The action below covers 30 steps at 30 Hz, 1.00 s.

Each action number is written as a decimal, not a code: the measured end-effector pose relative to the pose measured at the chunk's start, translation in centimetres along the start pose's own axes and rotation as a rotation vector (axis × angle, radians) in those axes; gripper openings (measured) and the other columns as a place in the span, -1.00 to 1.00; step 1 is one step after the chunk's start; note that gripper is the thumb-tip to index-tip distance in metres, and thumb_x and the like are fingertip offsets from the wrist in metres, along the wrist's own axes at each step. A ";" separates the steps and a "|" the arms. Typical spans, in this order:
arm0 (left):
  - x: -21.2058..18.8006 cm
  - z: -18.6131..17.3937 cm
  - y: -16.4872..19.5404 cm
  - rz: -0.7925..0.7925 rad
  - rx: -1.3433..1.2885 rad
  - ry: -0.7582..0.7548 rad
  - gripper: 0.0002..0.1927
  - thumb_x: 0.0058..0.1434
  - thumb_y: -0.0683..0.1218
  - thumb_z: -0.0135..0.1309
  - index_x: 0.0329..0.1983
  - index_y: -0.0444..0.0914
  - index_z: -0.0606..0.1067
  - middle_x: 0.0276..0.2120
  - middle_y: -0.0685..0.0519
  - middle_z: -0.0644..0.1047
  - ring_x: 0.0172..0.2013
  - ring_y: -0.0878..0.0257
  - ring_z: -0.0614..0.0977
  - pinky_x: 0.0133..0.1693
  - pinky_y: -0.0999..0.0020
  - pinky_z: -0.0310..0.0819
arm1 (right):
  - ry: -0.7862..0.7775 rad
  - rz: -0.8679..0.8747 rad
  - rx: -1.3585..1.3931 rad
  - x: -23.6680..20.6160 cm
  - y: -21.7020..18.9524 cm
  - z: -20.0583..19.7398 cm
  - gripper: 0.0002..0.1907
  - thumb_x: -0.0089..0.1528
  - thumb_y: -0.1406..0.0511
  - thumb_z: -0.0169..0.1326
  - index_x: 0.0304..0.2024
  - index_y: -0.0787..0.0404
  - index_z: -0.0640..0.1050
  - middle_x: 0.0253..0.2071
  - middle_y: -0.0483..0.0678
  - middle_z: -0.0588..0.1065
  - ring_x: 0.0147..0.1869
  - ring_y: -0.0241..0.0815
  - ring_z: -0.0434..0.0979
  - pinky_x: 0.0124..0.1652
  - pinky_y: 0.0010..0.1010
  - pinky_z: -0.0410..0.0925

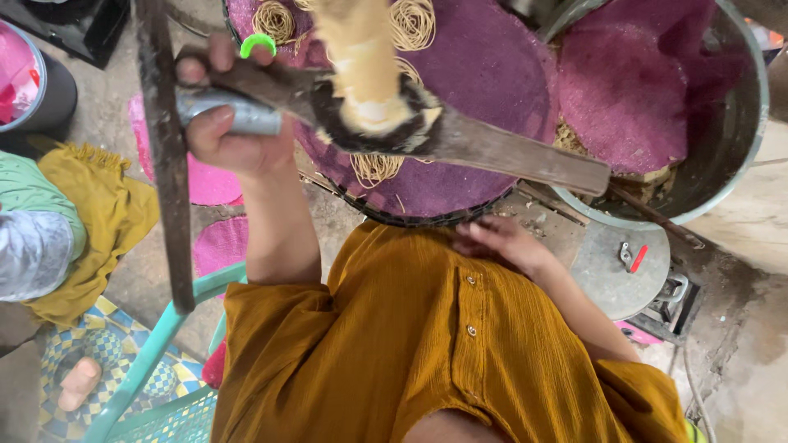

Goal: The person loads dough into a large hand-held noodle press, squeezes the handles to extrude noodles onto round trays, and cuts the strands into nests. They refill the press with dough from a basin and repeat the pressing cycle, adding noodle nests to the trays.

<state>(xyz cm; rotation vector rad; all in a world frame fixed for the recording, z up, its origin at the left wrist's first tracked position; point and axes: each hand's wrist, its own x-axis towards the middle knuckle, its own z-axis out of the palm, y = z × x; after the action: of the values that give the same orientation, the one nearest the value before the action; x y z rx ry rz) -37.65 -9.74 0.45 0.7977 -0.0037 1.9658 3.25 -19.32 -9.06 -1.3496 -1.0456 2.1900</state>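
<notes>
Above the purple mat (484,74), left hand (230,123) grips the press handle (238,115).

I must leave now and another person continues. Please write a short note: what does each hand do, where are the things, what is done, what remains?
Left hand: gripping the metal handle of the noodle press.
Right hand: empty, fingers at the near rim of the purple round mat.
Things: the press hangs over the mat, pale dough strands below it. Purple sheets lie in the metal basin.
Done: several noodle nests on the mat.
Left: much of the mat is uncovered.
</notes>
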 end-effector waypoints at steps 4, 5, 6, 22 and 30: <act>1.6 1.8 -3.6 -0.082 -0.046 -0.171 -0.58 0.09 -0.21 0.00 0.07 -0.12 0.48 -0.08 0.06 0.43 0.04 -0.06 0.62 0.09 -0.06 0.57 | -0.271 -0.243 0.159 -3.5 -5.1 0.5 -0.26 0.41 0.00 0.06 0.25 0.60 0.35 0.17 0.32 0.49 0.15 0.16 0.61 0.13 -0.11 0.52; 1.9 2.6 -4.8 -0.122 -0.063 -0.226 -0.57 0.09 -0.23 0.01 0.06 -0.13 0.48 -0.08 0.07 0.43 0.06 -0.05 0.62 0.08 -0.06 0.58 | -0.433 -0.266 0.345 -3.9 -6.4 0.7 -0.20 0.37 -0.05 0.08 0.29 0.56 0.31 0.16 0.36 0.48 0.15 0.19 0.59 0.12 -0.11 0.50; 2.2 3.5 -6.5 -0.164 -0.114 -0.300 -0.58 0.10 -0.22 0.03 0.06 -0.14 0.49 -0.07 0.07 0.43 0.08 -0.05 0.61 0.07 -0.06 0.60 | -0.593 -0.288 0.532 -4.0 -7.7 1.0 -0.13 0.33 -0.10 0.10 0.32 0.51 0.26 0.16 0.40 0.46 0.16 0.21 0.58 0.12 -0.11 0.48; 1.9 7.5 -8.7 -0.281 0.777 -0.877 -0.35 0.02 0.07 0.42 0.17 -0.16 0.50 0.02 0.00 0.58 0.08 0.07 0.61 0.22 0.07 0.42 | -0.071 -0.934 0.037 -9.6 -14.5 -0.1 0.09 0.25 0.17 0.29 0.51 0.19 -0.20 0.23 0.19 0.39 -0.22 -0.18 0.56 -0.38 -0.45 0.46; 2.1 8.4 -10.7 0.099 1.343 -0.888 -0.61 0.20 0.08 0.34 0.05 -0.14 0.63 -0.17 0.07 0.67 -0.15 0.13 0.70 0.18 0.13 0.45 | 0.543 -1.297 -1.116 -7.7 -16.7 2.4 0.28 0.17 0.07 0.32 0.68 -0.07 -0.24 0.58 0.13 -0.05 0.45 0.08 0.30 0.36 0.00 0.20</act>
<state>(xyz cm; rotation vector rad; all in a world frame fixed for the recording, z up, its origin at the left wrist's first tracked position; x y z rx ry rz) -25.37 -5.16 4.81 2.4827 0.8145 1.3324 3.58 -14.16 8.73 -0.9093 -2.1060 0.2218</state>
